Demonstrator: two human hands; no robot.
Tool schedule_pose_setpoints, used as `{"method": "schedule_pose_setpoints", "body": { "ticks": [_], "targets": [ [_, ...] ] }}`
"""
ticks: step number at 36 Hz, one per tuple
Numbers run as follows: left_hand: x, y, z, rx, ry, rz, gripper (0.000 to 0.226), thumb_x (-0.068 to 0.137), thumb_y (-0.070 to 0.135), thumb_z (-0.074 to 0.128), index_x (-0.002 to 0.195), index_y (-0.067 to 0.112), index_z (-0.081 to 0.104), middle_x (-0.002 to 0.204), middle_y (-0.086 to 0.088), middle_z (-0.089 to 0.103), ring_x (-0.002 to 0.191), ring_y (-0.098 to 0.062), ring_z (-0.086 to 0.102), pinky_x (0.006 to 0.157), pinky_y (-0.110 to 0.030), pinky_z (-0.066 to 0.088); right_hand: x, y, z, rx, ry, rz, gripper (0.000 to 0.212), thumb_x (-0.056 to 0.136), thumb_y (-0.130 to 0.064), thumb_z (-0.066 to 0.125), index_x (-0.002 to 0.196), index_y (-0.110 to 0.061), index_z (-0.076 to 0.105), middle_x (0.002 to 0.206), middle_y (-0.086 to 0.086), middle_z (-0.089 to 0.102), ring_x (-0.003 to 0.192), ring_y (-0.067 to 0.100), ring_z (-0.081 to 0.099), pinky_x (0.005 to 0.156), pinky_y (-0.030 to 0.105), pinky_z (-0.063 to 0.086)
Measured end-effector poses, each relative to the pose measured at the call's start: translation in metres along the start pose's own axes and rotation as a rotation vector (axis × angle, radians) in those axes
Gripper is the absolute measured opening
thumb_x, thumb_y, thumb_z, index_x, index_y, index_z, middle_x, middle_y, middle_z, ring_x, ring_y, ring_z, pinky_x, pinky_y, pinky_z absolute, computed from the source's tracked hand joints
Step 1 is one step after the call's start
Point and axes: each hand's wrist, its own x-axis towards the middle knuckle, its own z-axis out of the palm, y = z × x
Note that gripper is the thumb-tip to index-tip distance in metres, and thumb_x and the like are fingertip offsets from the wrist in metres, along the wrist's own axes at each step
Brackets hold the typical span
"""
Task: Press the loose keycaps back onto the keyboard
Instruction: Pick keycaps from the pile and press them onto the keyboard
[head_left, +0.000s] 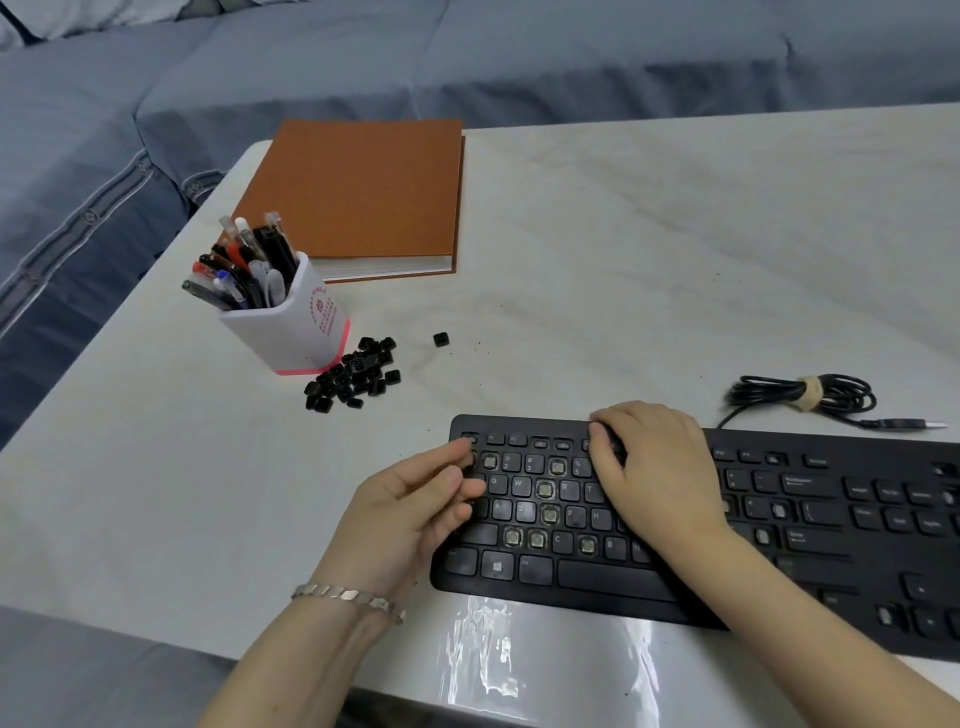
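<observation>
Pressing down, seemingly: right hand (654, 467) curled on keyboard (613, 577) top row, left hand (415, 504) curled at its left edge. Can't tell if either holds a cap. Loose keycaps (353, 374) piled well up-left of left hand. Risk: cap skewed on stem, won't seat.

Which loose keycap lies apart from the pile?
The single black keycap right of the pile beside the pen cup; the others lie heaped together.
</observation>
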Motion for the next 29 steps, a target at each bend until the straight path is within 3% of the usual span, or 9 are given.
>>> {"method": "schedule_pose_setpoints", "body": {
  "ticks": [7,15,22,26,29],
  "targets": [
    [-0.008,-0.001,0.0,0.026,-0.065,0.107,0.027,0.08,-0.015,0.051,0.096,0.003,0.065,0.087,-0.014,0.073,0.078,-0.02,0.071,0.061,-0.017,0.054,0.001,0.0,0.001,-0.003,-0.008,-0.002,0.017,0.088,-0.022,0.055,0.093,-0.013,0.069,0.09,0.001,0.066,0.088,0.024,0.057,0.084,0.03,0.029],
    [-0.016,0.0,0.002,0.108,-0.188,0.267,0.033,0.08,-0.015,0.049,0.101,0.005,0.064,0.096,-0.005,0.073,0.092,-0.021,0.069,0.068,-0.019,0.054,0.0,0.0,0.001,-0.004,-0.004,-0.003,0.017,0.088,-0.022,0.056,0.094,-0.013,0.069,0.091,0.001,0.067,0.089,0.025,0.058,0.085,0.031,0.03],
    [-0.02,0.001,0.003,0.174,-0.164,0.322,0.032,0.073,-0.015,0.059,0.084,0.013,0.072,0.086,-0.007,0.073,0.085,-0.022,0.071,0.063,-0.021,0.055,0.0,-0.001,0.001,-0.003,0.008,-0.006,0.016,0.087,-0.02,0.057,0.093,-0.012,0.069,0.09,0.002,0.067,0.087,0.026,0.058,0.085,0.03,0.028],
    [-0.016,-0.001,-0.002,0.328,-0.011,0.376,0.03,0.064,-0.013,0.072,0.069,0.017,0.072,0.078,-0.001,0.074,0.066,-0.004,0.066,0.056,-0.014,0.05,0.0,-0.001,0.001,0.001,0.013,-0.005,0.015,0.087,-0.02,0.057,0.092,-0.012,0.069,0.09,0.002,0.067,0.087,0.026,0.058,0.084,0.03,0.027],
    [-0.01,-0.004,-0.007,0.356,0.093,0.338,0.031,0.064,-0.014,0.073,0.068,0.016,0.072,0.075,0.0,0.074,0.059,0.0,0.061,0.056,-0.011,0.048,0.0,0.0,0.001,-0.001,0.018,-0.009,0.015,0.086,-0.02,0.058,0.091,-0.012,0.069,0.089,0.002,0.067,0.086,0.027,0.058,0.083,0.031,0.028]
  ]
}}
